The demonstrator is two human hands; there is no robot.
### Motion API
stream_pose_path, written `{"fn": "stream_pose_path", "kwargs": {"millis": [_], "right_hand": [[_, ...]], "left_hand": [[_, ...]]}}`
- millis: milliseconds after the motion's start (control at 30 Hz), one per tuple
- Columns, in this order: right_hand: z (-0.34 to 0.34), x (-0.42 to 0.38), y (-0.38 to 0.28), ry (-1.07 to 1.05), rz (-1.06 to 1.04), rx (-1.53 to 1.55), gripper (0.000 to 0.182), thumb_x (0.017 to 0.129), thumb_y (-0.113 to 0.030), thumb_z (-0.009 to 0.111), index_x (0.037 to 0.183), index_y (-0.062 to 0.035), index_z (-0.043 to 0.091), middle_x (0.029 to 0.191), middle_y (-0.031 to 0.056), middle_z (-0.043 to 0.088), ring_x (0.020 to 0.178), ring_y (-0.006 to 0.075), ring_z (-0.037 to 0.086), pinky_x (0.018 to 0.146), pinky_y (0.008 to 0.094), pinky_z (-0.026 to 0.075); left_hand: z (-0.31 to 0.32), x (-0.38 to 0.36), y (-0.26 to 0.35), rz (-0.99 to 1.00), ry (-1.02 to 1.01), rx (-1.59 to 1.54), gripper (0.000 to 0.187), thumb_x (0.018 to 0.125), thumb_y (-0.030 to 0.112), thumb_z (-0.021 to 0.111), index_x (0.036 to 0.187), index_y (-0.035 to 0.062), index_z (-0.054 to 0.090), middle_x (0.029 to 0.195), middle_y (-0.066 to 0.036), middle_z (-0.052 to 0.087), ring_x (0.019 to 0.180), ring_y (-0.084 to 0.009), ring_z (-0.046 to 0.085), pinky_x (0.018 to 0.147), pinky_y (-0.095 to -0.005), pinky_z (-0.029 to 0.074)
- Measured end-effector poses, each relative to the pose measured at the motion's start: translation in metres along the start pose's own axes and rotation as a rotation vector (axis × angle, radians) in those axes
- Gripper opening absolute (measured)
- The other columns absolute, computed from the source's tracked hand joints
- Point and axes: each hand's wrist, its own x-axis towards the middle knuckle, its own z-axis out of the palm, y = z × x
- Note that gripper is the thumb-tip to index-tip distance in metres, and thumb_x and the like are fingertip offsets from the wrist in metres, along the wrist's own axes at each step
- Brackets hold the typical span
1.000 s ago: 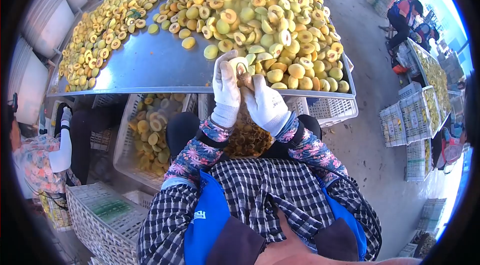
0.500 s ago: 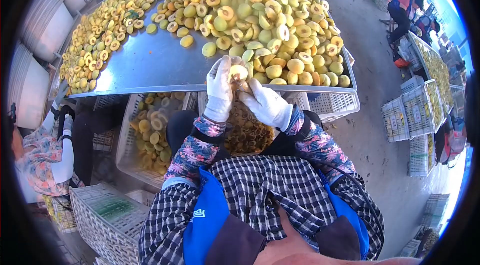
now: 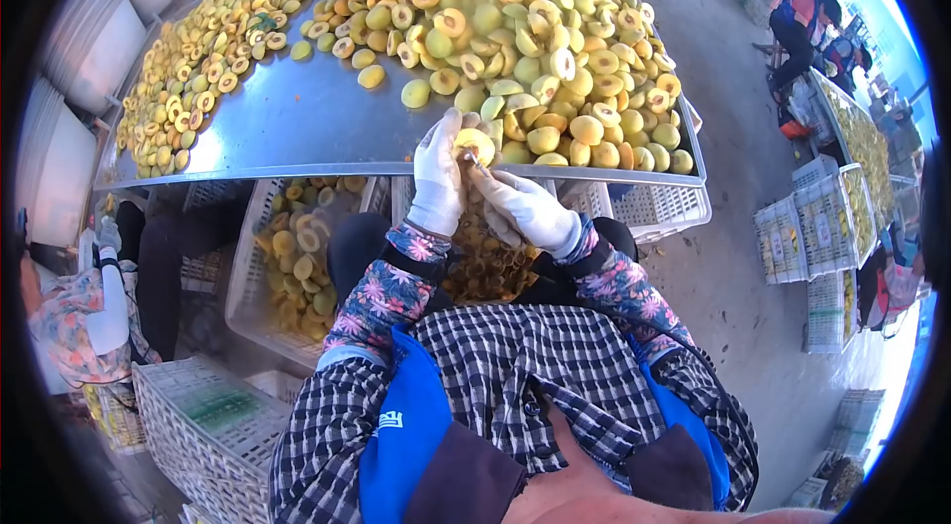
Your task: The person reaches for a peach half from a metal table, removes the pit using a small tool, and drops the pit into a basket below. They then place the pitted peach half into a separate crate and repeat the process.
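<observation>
My left hand [image 3: 437, 167], in a white glove, grips a yellow peach half [image 3: 475, 145] just over the near edge of the metal table [image 3: 297, 123]. Closed in the white glove of my right hand [image 3: 525, 210] is a small pitting tool [image 3: 471, 158] with a metal tip. That tip touches the cut face of the fruit; most of the tool is hidden by my fingers. Beyond my hands lies a large heap of halved peaches [image 3: 535, 49]. Below them, between my knees, a container of brownish peach scraps [image 3: 485, 262] is partly covered by my right hand.
To the left below the table stands a white crate of peach halves [image 3: 302, 257]. Another peach pile [image 3: 188, 93] lies on the table's left side, near a person's sleeved arm [image 3: 109, 311]. Stacked crates [image 3: 807, 222] and other people [image 3: 797, 34] are at the right.
My right hand has turned and dropped slightly, and the metal tip now shows against the peach half. My left hand stays nearly in place. The arm of the person at left has shifted.
</observation>
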Motion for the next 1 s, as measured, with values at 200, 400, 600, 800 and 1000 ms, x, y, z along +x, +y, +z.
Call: {"fn": "stream_pose_path", "kwargs": {"millis": [200, 400, 600, 800, 1000], "right_hand": [[0.002, -0.002, 0.021, 0.015, -0.144, 0.014, 0.037, 0.099, -0.040, 0.050, 0.115, -0.0067, 0.053, 0.066, -0.0049, 0.047, 0.052, 0.0043, 0.044, 0.045, 0.0182, 0.032], [0.000, -0.008, 0.049, -0.075, -0.174, 0.127, 0.037, 0.101, -0.039, 0.044, 0.105, -0.0031, 0.051, 0.056, -0.0036, 0.044, 0.039, 0.0069, 0.039, 0.038, 0.0206, 0.030], [-0.033, -0.033, 0.090, -0.113, -0.188, -1.022, 0.043, 0.094, -0.023, 0.052, 0.131, -0.0018, 0.043, 0.090, 0.0179, 0.063, 0.083, 0.0370, 0.065, 0.076, 0.0389, 0.053], [-0.045, -0.013, 0.133, -0.052, -0.075, -1.103, 0.039, 0.090, -0.019, 0.051, 0.127, -0.0067, 0.046, 0.102, 0.0259, 0.062, 0.092, 0.0401, 0.063, 0.080, 0.0455, 0.051], [-0.052, 0.007, 0.159, -0.131, 0.022, -1.022, 0.047, 0.096, -0.023, 0.048, 0.139, -0.0087, 0.036, 0.113, 0.0256, 0.061, 0.101, 0.0402, 0.061, 0.083, 0.0453, 0.049]], "left_hand": [[0.002, -0.004, 0.001, -0.061, -0.014, 0.000, 0.033, 0.094, 0.037, 0.057, 0.102, 0.0048, 0.057, 0.092, -0.013, 0.064, 0.071, -0.0276, 0.066, 0.063, -0.0383, 0.057], [-0.013, -0.003, 0.023, -0.229, 0.151, -0.275, 0.026, 0.090, 0.038, 0.062, 0.098, 0.0131, 0.058, 0.092, -0.008, 0.064, 0.079, -0.0314, 0.064, 0.065, -0.0412, 0.054], [-0.137, -0.011, 0.121, 0.218, 0.174, 1.082, 0.025, 0.090, 0.023, 0.063, 0.101, 0.0001, 0.067, 0.087, -0.008, 0.069, 0.079, -0.0192, 0.066, 0.070, -0.0280, 0.051], [-0.161, 0.053, 0.123, 0.290, 0.067, 1.670, 0.049, 0.081, 0.038, 0.069, 0.119, 0.0079, 0.061, 0.120, -0.018, 0.061, 0.116, -0.0345, 0.053, 0.099, -0.0418, 0.042], [-0.096, 0.159, 0.060, 0.367, -0.113, 1.861, 0.063, 0.077, 0.034, 0.071, 0.132, 0.0129, 0.049, 0.133, -0.020, 0.049, 0.119, -0.0382, 0.051, 0.102, -0.0426, 0.042]]}}
